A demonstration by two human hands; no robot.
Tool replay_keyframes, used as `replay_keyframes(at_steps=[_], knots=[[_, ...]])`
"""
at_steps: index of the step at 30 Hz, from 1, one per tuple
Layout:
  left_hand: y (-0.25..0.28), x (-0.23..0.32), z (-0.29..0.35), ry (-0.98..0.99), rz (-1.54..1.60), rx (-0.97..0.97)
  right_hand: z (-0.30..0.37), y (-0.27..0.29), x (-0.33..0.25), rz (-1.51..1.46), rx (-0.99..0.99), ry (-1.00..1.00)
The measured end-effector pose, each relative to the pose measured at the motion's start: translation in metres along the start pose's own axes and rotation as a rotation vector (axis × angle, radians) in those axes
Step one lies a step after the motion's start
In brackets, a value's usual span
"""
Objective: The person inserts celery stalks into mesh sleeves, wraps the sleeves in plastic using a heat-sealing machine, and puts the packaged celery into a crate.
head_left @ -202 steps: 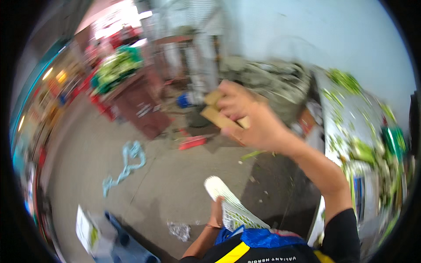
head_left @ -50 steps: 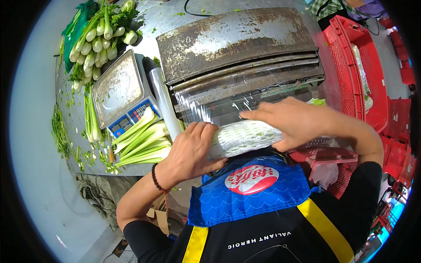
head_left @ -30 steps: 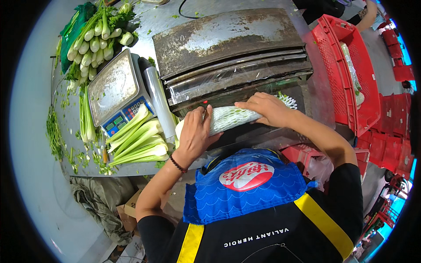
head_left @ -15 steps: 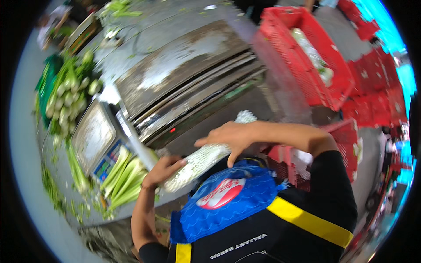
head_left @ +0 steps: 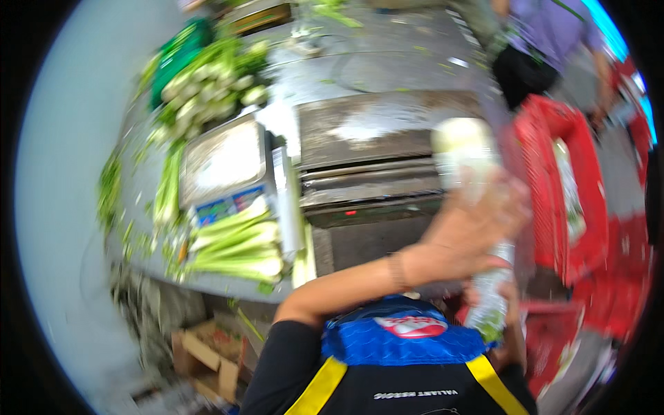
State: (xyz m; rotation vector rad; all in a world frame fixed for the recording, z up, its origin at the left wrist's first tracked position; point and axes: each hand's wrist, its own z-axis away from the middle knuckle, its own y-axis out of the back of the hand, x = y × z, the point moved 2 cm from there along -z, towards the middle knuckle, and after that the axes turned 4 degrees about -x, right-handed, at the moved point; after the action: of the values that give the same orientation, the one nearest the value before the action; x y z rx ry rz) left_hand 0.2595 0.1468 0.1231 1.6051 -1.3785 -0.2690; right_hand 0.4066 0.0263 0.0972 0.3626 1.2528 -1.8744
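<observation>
A long wrapped vegetable bundle [head_left: 465, 142] stands out in front of me at the right. Its far end is pale and rounded, its near end green inside clear wrap; blur hides the exact kind. My left hand [head_left: 477, 218] reaches across and grips its middle, the fingers smeared by motion. Lower down, my right hand [head_left: 510, 294] holds the near end against my blue apron [head_left: 394, 346], partly hidden behind the bundle. Just left of and beyond the bundle lies a flat metal-topped machine [head_left: 387, 124] with a small red light.
On the left of the table are a weighing scale [head_left: 225, 159], cut celery stalks [head_left: 238, 252], and a heap of celery heads [head_left: 207, 90] by a green bag [head_left: 181, 55]. A red crate [head_left: 539, 180] holding a wrapped bundle stands right. Beyond it is another person [head_left: 553, 34]. A cardboard box [head_left: 207, 360] sits below.
The bundle has swung from lying crosswise before my body to pointing away at the right. My left hand has crossed over to its middle; my right hand has moved to its near end.
</observation>
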Motion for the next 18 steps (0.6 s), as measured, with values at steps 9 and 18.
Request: replay_keyframes(at_steps=[9,18], knots=[[-0.123,0.02,0.077,-0.085,0.59,-0.772,-0.1,0.226,-0.143,1.013,0.337,0.558],[-0.019,-0.006,0.211,0.762,0.434,0.071,-0.238,0.396,-0.115,1.817,0.648,0.36]])
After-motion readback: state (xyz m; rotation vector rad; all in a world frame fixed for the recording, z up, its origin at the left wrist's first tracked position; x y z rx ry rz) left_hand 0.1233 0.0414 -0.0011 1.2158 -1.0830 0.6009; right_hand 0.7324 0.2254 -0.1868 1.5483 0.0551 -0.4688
